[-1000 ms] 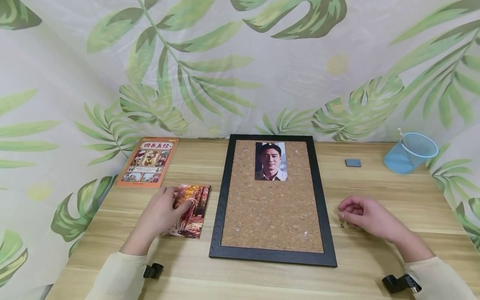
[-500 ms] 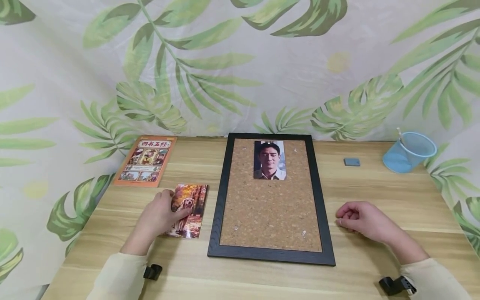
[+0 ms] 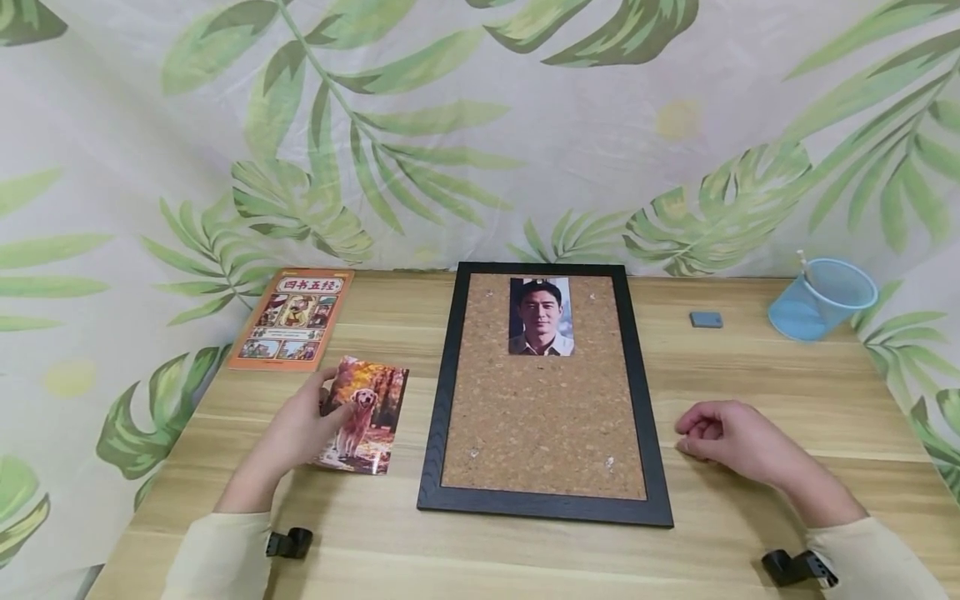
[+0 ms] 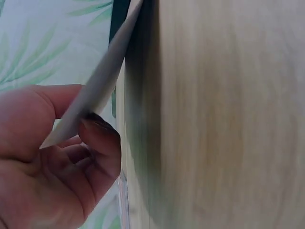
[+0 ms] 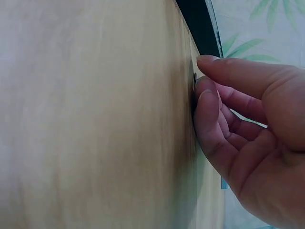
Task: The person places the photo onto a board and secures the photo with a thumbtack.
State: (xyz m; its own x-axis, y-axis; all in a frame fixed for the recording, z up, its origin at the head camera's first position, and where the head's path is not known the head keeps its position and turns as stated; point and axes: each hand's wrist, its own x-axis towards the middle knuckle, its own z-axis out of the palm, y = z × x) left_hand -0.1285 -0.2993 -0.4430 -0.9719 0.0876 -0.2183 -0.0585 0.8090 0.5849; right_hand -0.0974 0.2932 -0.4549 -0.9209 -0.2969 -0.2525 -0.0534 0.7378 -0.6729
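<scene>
My left hand (image 3: 300, 429) pinches a photo of a golden retriever among autumn trees (image 3: 375, 425) by its left side, thumb on the picture. In the left wrist view the photo (image 4: 95, 90) shows edge-on, slanted and raised off the wooden table, with fingers curled under it. Right of the corkboard, my right hand (image 3: 738, 437) rests low over the table, fingers curled. At its fingertips in the right wrist view is a tiny dark push pin (image 5: 195, 77), mostly hidden. The black-framed corkboard (image 3: 540, 425) lies between the hands, with a portrait photo (image 3: 540, 318) pinned near its top.
Clear push pins (image 3: 610, 463) stick in the board's corners. An orange comic-style book (image 3: 292, 321) lies at back left. A small blue-grey block (image 3: 706, 319) and a blue mesh pen cup (image 3: 813, 304) stand at back right, near the leaf-print cloth (image 3: 465, 200) behind the table (image 3: 480, 558).
My left hand has lifted and tilted the dog photo, drawing it slightly left, away from the board. The right hand stays about where it was; the small thing below its fingertips no longer shows from above.
</scene>
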